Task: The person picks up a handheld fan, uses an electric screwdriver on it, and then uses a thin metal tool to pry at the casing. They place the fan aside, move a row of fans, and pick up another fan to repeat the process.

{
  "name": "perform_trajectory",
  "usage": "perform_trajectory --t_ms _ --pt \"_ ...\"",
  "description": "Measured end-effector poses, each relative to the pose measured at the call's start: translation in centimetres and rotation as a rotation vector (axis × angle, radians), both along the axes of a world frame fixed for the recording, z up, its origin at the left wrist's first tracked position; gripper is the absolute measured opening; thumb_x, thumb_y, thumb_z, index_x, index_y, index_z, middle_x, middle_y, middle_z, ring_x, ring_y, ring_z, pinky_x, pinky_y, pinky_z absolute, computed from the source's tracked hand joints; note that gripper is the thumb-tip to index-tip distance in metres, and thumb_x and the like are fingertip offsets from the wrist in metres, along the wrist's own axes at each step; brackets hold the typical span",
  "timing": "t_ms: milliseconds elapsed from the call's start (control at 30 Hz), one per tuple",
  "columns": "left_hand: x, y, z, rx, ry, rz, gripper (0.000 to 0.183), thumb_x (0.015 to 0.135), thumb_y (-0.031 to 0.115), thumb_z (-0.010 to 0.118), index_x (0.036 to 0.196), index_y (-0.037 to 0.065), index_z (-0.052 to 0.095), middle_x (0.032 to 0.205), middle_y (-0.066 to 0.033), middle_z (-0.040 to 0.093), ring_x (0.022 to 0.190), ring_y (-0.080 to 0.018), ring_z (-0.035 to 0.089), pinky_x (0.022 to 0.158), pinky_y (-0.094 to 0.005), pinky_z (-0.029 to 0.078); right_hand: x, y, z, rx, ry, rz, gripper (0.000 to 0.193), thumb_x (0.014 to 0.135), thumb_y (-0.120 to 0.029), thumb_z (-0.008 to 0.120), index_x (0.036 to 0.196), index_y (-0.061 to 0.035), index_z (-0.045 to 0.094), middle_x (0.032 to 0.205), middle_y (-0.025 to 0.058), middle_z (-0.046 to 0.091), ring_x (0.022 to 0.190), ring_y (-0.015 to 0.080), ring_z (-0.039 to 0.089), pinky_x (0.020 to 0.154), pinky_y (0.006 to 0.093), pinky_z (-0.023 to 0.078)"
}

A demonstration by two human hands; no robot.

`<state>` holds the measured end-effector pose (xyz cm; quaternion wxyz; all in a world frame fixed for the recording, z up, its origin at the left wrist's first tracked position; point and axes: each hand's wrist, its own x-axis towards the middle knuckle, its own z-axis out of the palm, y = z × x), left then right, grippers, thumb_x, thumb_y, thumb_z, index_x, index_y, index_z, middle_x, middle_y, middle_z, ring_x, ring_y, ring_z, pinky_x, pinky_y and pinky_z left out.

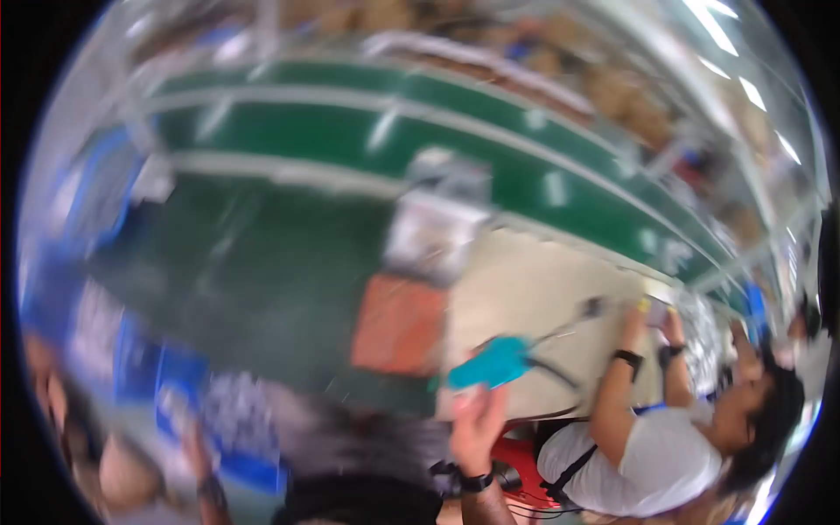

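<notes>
Near the lower middle, my right hand (477,426), with a dark band on its wrist, has its fingers closed on the end of a teal rounded object (492,363). Blur hides what kind of thing it is. Dark cord-like pieces run from its far side across the pale tabletop (525,280). At the lower left, my left hand (195,448) is beside a blue bin (166,394). Next to it is a heap of clear or whitish small parts (241,416). Motion smears its fingers, so what they do cannot be made out.
An orange-red block or box (400,324) and a white tray (433,234) stand mid-table beside the dark green surface (236,271). Close on the right, a co-worker in a white shirt (647,464) has both hands over the table. Beyond runs a green conveyor-like strip (315,131) with pale rails.
</notes>
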<state>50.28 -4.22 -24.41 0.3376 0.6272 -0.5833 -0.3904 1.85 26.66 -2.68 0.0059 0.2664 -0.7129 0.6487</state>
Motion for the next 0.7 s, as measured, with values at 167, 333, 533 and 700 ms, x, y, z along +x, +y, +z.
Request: perform_trajectory --t_ms 167,333,533,700 --pt "-6.2 -2.4 -7.3 0.700 0.228 0.186 0.062 0.091 0.056 0.073 0.124 0.004 0.069 0.093 -0.0054 0.071 0.070 -0.0208 0.066 0.062 -0.0395 0.055 1.4 3.1 2.3 0.101 0.157 -0.165 0.071 0.103 -0.043 0.059 0.146 0.0099 0.041 0.145 0.0241 0.051 0.135 0.0349 0.051 0.114 0.0494 0.041" --pt "-3.9 -1.6 -12.7 0.778 0.322 0.210 0.050 0.103 0.046 0.058 0.123 0.002 0.070 0.103 -0.0096 0.073 0.097 -0.0214 0.069 0.084 -0.0375 0.057 5.5 4.9 -0.2 0.126 -0.095 -0.115 0.046 0.101 -0.025 0.068 0.133 0.0055 0.052 0.120 0.0164 0.066 0.099 0.0238 0.069 0.089 0.0364 0.058" --pt "-3.3 -12.0 2.5 -0.289 -0.024 -0.043 0.032 0.106 0.015 0.051 0.129 -0.004 0.062 0.123 -0.0147 0.068 0.112 -0.0227 0.065 0.102 -0.0358 0.051 2.4 4.3 2.3 0.190 0.134 0.047 0.019 0.101 -0.004 0.059 0.117 0.0043 0.060 0.084 0.0110 0.068 0.079 0.0155 0.065 0.069 0.0285 0.052" --pt "-19.0 -15.7 15.3 -0.418 0.559 -0.122 0.033 0.110 0.022 0.049 0.129 -0.002 0.061 0.117 -0.0111 0.067 0.107 -0.0206 0.063 0.099 -0.0353 0.050 0.3 5.9 3.4 -0.071 0.126 -0.211 0.032 0.109 -0.022 0.048 0.084 -0.0024 0.052 0.069 0.0018 0.054 0.061 0.0104 0.047 0.056 0.0270 0.037"
